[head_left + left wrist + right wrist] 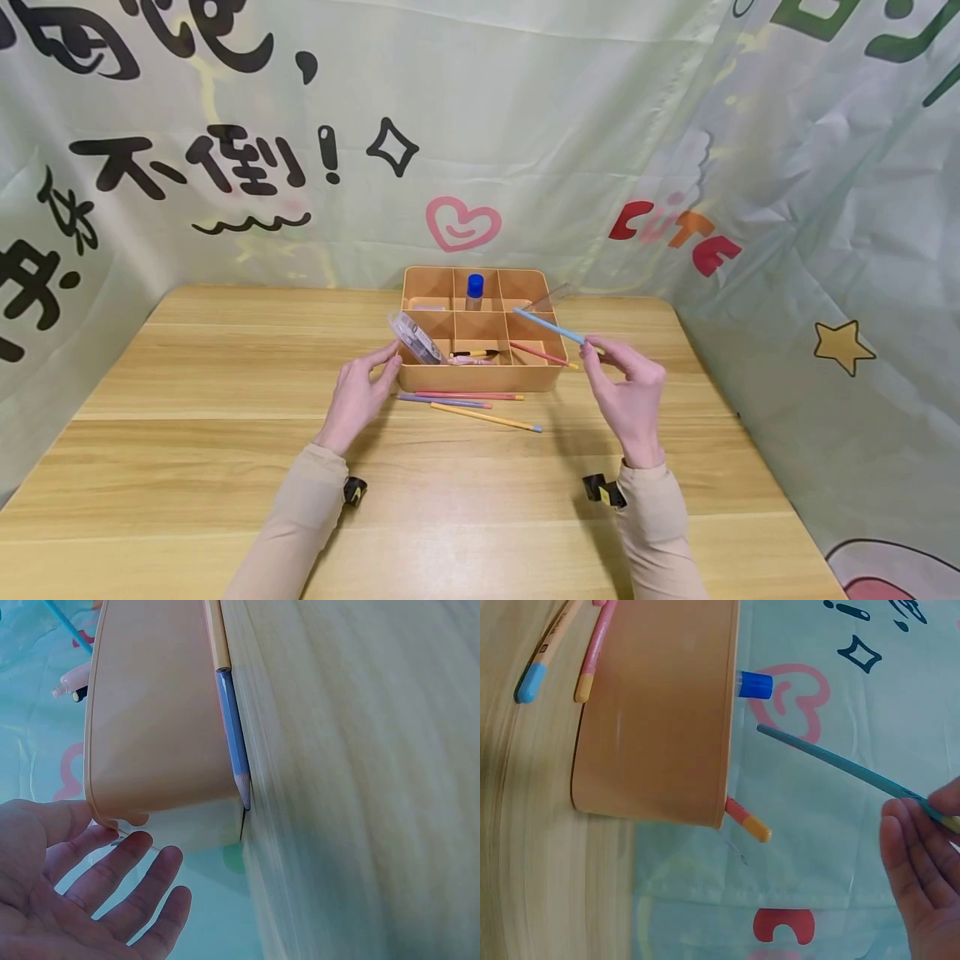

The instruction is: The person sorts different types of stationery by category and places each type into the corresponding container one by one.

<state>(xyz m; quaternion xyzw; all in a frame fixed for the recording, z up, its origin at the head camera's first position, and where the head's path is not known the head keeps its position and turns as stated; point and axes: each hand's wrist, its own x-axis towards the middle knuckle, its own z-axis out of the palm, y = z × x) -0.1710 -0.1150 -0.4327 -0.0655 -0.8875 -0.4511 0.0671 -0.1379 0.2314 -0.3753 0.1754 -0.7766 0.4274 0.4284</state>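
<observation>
My right hand pinches a light blue pencil near its yellow end. The pencil slants over the right side of an orange-tan compartment organizer, its far end up and away from my fingers. At the organizer's front left corner, my left hand touches the rim with thumb and fingertips, the other fingers loosely spread. A red pencil with a yellow end leans out of the front right compartment. A clear case with dark contents tilts up in the front left one.
Pink, purple and yellow pencils lie before the organizer. A blue-capped tube stands in the back middle compartment. A black-and-yellow pen lies in the front middle. A clear strip sticks out at back right. Printed cloth hangs behind.
</observation>
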